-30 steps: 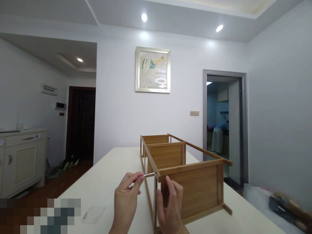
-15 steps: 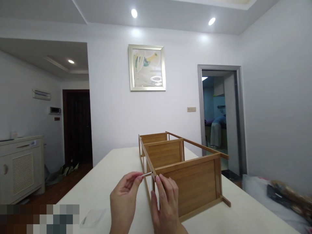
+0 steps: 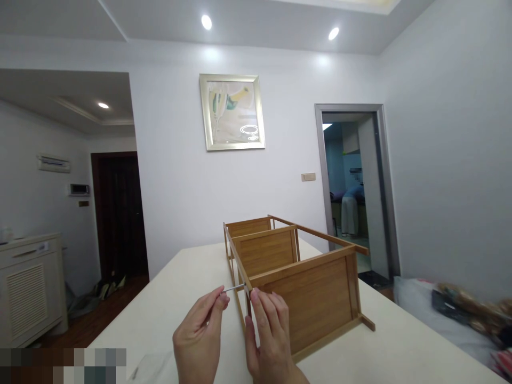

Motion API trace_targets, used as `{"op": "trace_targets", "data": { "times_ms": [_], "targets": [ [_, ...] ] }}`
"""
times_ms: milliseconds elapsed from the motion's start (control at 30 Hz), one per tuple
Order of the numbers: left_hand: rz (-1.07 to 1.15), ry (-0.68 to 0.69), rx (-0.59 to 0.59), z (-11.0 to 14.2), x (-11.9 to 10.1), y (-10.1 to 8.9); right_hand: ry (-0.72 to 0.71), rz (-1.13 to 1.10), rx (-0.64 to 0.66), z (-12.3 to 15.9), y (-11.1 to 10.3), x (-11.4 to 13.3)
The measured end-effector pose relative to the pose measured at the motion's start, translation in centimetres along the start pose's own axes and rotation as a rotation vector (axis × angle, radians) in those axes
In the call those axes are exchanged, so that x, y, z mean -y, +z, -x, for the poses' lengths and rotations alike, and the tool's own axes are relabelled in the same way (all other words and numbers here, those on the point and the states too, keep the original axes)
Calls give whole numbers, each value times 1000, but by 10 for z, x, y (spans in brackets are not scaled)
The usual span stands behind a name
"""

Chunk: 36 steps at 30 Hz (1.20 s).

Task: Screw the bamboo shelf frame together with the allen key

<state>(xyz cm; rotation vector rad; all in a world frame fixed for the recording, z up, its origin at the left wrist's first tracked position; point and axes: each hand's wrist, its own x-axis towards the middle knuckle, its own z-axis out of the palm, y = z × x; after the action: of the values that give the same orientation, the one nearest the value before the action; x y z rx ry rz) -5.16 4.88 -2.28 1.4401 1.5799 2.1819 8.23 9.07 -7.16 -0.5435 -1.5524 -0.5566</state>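
Observation:
A brown wooden shelf (image 3: 320,301) with several panels lies on its side on the pale table (image 3: 160,298). My left hand (image 3: 200,333) pinches a thin metal hex key (image 3: 233,288) between thumb and fingertips. The key's far end meets the shelf's near left rail close to its end. On the other side of that corner, my right hand (image 3: 269,330) grips the rail's end, fingers on top and thumb below. The fastener at the key's tip is too small to make out.
A clear plastic bag (image 3: 154,369) lies at the table's near left. A white cabinet (image 3: 30,293) stands to the left, and plastic-wrapped items (image 3: 452,314) lie at the right. Through the doorway, a person (image 3: 350,208) bends over a counter.
The view has swung slightly to the right. My left fingers have opened and shifted a little on the hex key, showing more of its shaft. My right hand keeps its hold.

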Motion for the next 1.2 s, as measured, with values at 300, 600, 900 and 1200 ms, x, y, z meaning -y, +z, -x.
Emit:
{"op": "trace_targets", "data": {
  "times_ms": [300, 600, 900, 1200],
  "targets": [
    [129, -164, 44, 3, -13, -2, 2, 15, 1, -2, -2, 2],
    [110, -149, 40, 0, 4, 1, -2, -4, -4, -2, -2, 1],
    [117, -124, 81, -4, 0, -1, 0, 3, -1, -2, -2, 1],
    [209, -349, 103, -8, -9, -5, 0, -4, -12, -2, -1, 1]
  ]
}}
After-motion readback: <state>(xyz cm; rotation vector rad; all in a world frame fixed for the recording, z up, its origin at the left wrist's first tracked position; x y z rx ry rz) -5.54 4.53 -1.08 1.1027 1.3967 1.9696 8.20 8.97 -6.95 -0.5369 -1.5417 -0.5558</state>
